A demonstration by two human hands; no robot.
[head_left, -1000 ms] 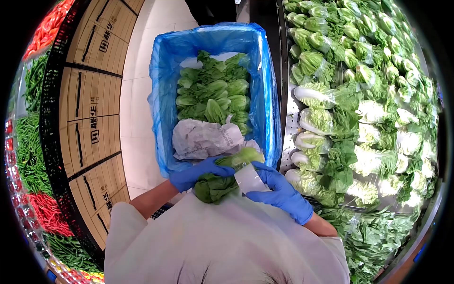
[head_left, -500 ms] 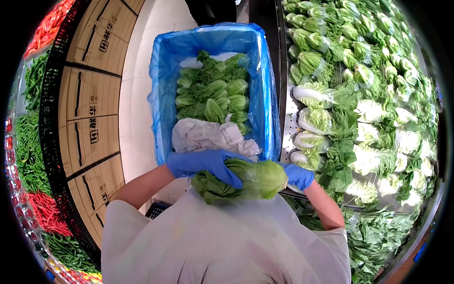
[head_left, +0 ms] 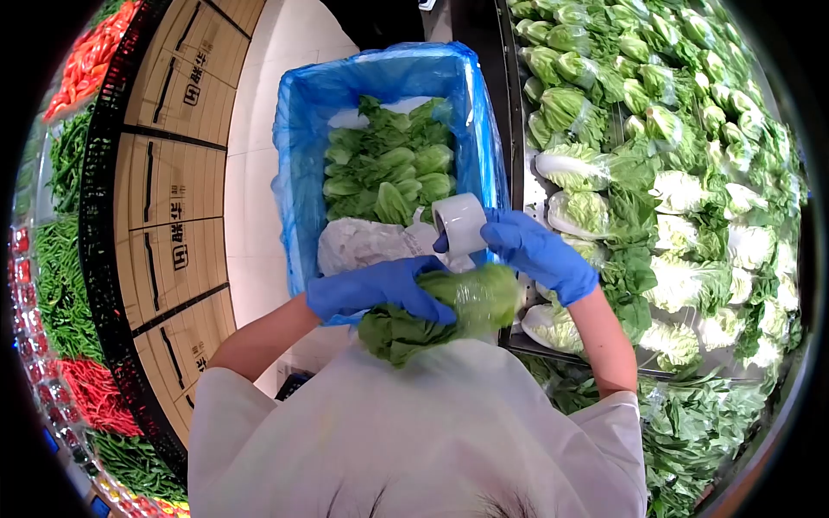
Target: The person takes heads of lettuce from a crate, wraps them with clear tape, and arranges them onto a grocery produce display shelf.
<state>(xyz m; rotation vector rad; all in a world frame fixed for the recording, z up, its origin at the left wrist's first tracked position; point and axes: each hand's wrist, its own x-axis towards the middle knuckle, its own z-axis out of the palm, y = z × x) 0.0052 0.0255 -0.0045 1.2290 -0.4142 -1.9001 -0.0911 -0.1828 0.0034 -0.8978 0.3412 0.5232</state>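
In a blue glove, my left hand (head_left: 380, 289) is wrapped round a head of romaine lettuce (head_left: 436, 312) close to my chest. Its leaves point left and its pale base points right, with a shiny clear band (head_left: 484, 298) around the base end. My gloved right hand (head_left: 540, 250) grips a roll of clear tape (head_left: 460, 224), its fingers through the core, just above the lettuce. Beyond my hands, a blue-lined crate (head_left: 294, 173) contains several lettuce heads (head_left: 393, 168) in rows and crumpled white paper (head_left: 363, 246) at the near end.
On my right, a display shelf (head_left: 518, 155) bears rows of lettuce and Chinese cabbages (head_left: 682, 281). Brown cartons (head_left: 177, 190) line the left, beside red and green peppers (head_left: 65, 276). A person in dark clothes (head_left: 380, 22) stands past the crate.
My right hand has risen from beside the lettuce's base, bringing the tape roll into view over the crate's near right corner. My left hand still holds the lettuce, which has shifted slightly.
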